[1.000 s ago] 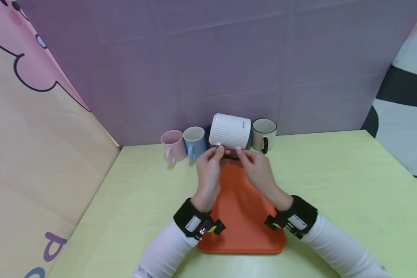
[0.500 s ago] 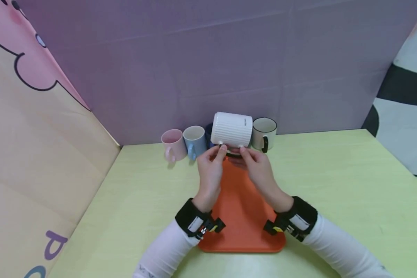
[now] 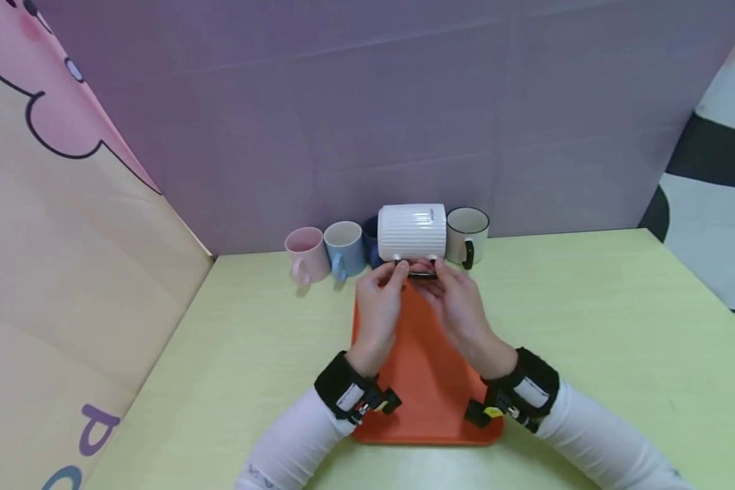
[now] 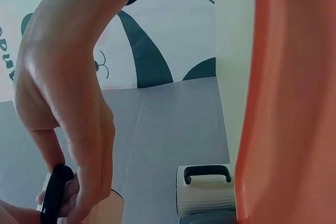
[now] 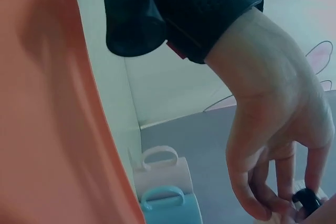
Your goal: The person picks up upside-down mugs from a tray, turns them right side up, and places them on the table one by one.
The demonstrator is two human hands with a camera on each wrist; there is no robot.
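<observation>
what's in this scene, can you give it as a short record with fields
held item: white ribbed mug, on its side, handle toward the person
left hand: pinches the mug's black handle
right hand: pinches the same handle
below the hands: orange tray on the green table
back row: pink mug, light blue mug, dark blue mug mostly hidden, cream mug with black rim and handle
backdrop: purple wall

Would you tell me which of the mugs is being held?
The ribbed white mug: both hands pinch its black handle, holding it above the tray's far end; the others stand behind.
</observation>
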